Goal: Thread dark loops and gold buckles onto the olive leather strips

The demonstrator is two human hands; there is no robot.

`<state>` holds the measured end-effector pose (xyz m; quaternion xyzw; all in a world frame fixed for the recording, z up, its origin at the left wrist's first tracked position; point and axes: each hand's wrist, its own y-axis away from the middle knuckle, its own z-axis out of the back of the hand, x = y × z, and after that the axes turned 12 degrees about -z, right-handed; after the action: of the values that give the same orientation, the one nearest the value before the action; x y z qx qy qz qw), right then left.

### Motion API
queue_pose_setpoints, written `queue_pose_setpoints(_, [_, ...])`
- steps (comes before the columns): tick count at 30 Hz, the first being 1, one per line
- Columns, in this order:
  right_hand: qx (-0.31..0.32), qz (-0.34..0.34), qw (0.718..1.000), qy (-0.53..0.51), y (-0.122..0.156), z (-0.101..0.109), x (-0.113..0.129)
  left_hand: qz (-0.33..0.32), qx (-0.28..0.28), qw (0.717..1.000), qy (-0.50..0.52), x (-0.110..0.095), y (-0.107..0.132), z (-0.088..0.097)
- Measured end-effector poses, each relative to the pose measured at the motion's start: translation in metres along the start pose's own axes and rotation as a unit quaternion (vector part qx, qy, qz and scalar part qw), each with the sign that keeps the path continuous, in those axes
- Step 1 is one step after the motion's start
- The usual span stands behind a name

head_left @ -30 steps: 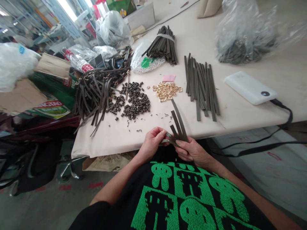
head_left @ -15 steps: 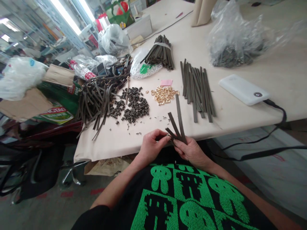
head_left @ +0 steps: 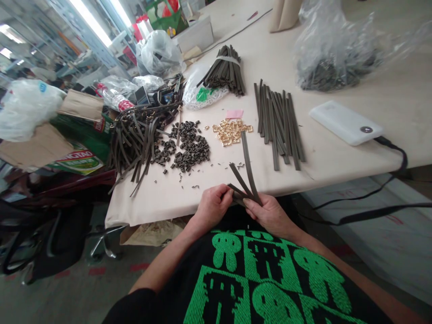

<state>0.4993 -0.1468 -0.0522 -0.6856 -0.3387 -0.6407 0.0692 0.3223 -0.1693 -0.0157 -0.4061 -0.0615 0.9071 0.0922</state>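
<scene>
Close to my body, at the table's front edge, both hands are closed on dark grey-brown straps (head_left: 249, 168). My right hand (head_left: 268, 212) pinches several straps, which fan out upward and to the left. Between thumb and fingers, my left hand (head_left: 213, 204) grips the end of the lowest strap; its fingertips partly hide that end. Just beyond the hands lie gold metal buckles (head_left: 230, 132) in a small heap. Left of them is a pile of small dark loops (head_left: 194, 148). A row of loose straps (head_left: 279, 126) lies to the right.
A tied strap bundle (head_left: 227, 69) rests farther back beside a pink slip (head_left: 234, 114). On the right are a white power bank (head_left: 346, 122) with a black cable and a clear plastic bag (head_left: 334, 58). Finished-looking straps (head_left: 135, 144) hang over the left edge.
The straps have tilted left, and the lowest one now reaches into my left fingers, which have closed tighter around its end. My right hand stays nearly in place.
</scene>
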Motion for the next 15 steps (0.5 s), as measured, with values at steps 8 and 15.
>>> queue_pose_setpoints(8, [0.034,-0.057,0.995,-0.069,0.002,0.001,0.007,0.012,-0.069,0.996,0.050,0.007,-0.003,0.004])
queue_pose_setpoints(15, [0.081,-0.117,0.988,-0.052,0.000,0.004,0.004,-0.001,-0.106,0.990,0.097,0.006,-0.009,0.026])
